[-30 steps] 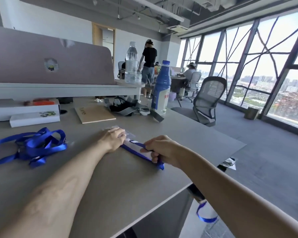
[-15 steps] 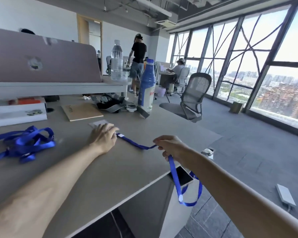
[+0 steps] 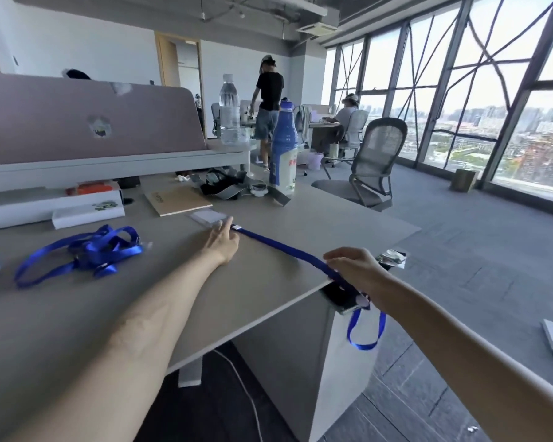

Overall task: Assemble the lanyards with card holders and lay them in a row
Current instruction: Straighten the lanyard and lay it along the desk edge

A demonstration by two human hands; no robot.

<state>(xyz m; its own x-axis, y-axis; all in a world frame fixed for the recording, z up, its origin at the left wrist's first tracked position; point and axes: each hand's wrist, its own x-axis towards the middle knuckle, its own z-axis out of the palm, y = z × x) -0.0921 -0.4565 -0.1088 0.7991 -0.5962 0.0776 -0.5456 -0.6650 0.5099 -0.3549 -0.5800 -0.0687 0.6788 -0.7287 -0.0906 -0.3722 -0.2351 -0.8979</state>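
Lanyard (image 3: 281, 248) in use lies pulled straight across the desk (image 3: 262, 282), with its long axis running diagonally from far-left to near-right. On the left, a tangled pile of spare lanyards (image 3: 87, 253) waits its turn. The left hand (image 3: 222, 242) presses mostly straight fingers on the clip end, probably to pin it beside the clear card holder (image 3: 208, 215). The right hand (image 3: 355, 272) curls its fingers round the strap at the desk edge, seemingly to keep it taut. The loop dangles below.
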